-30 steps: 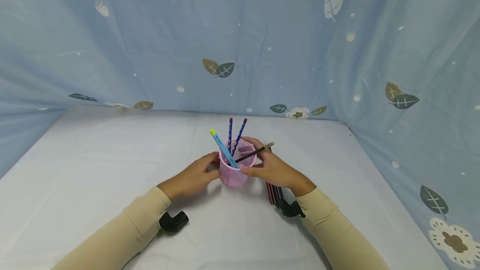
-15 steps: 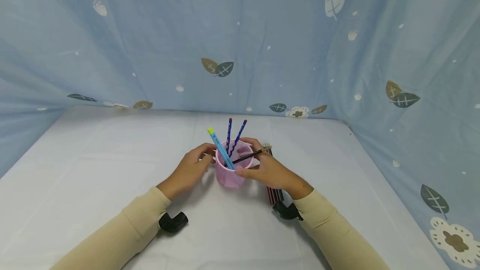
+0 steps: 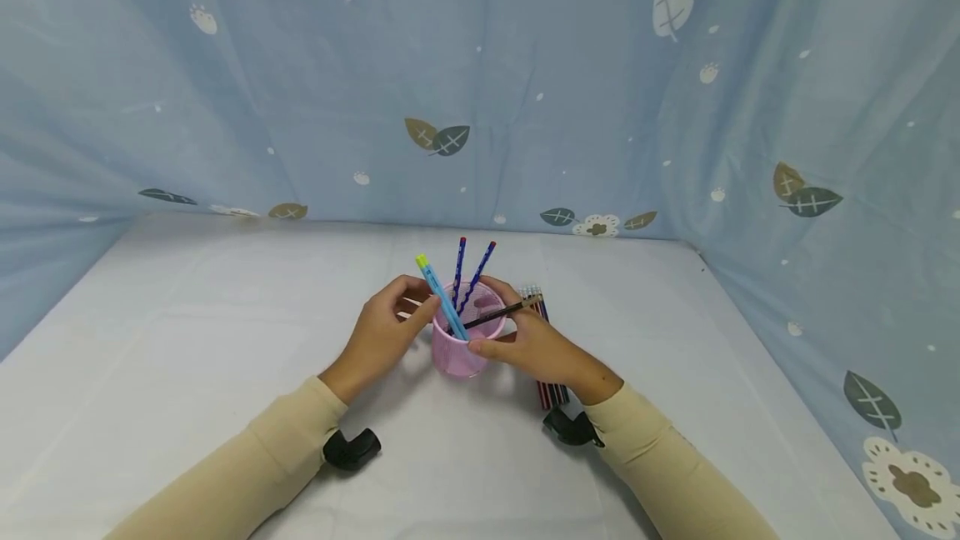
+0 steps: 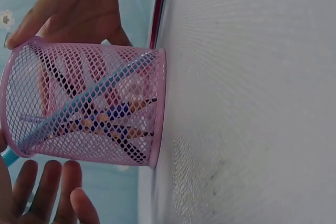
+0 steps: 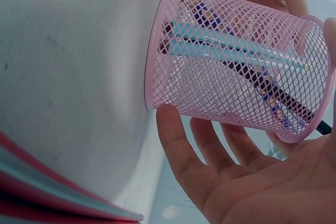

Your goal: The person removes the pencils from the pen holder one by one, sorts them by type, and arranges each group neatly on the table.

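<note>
A pink mesh pen cup stands at the middle of the white table. Inside lean two light blue pencils with yellow-green ends, dark blue pencils with red ends, and a black pencil. My right hand grips the cup from the right, thumb at the near rim and fingers around the back. At the left side is my left hand, its thumb right at the rim beside the light blue pencils. In the left wrist view its loosely bent fingers stand apart from the mesh.
Several red and dark pencils lie side by side on the table, partly hidden under my right hand and wrist. Black wrist cameras hang from both sleeves. A blue leaf-patterned curtain rises behind and at the right.
The cup has shifted slightly left with my right hand on it. My left hand has drawn up from the cup's side to its rim, its fingers coming off the wall.
</note>
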The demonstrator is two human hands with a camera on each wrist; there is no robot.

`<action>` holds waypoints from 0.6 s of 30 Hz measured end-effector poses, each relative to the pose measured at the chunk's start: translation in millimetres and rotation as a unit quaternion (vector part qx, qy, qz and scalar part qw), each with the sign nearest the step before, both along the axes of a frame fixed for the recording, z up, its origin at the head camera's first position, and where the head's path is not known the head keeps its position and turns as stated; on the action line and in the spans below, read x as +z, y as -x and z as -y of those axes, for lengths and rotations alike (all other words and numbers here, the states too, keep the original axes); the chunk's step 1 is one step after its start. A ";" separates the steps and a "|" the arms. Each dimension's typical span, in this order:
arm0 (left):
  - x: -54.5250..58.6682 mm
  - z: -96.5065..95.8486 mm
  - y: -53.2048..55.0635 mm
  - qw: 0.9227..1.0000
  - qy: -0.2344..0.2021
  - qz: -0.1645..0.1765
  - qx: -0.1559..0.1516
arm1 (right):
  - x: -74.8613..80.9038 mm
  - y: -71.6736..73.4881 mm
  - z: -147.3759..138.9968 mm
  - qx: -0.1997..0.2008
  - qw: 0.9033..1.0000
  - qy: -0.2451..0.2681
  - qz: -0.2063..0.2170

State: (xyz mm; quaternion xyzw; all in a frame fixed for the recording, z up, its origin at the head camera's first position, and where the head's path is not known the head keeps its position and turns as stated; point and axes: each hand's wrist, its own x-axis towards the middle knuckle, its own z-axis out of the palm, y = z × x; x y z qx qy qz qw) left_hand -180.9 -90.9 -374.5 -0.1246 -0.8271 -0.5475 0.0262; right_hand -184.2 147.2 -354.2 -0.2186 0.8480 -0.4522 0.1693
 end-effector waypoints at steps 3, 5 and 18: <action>1.3 -0.7 -1.0 1.000 -0.009 -0.005 0.009 | -0.6 0.1 0.4 0.000 1.000 0.000 0.002; 3.0 -0.8 -1.3 1.000 -0.016 -0.007 0.014 | 0.0 -0.1 1.2 0.004 1.000 0.007 -0.001; 7.2 -2.0 -2.6 0.999 -0.030 0.002 0.027 | -2.5 -1.6 2.1 0.003 1.000 0.014 -0.013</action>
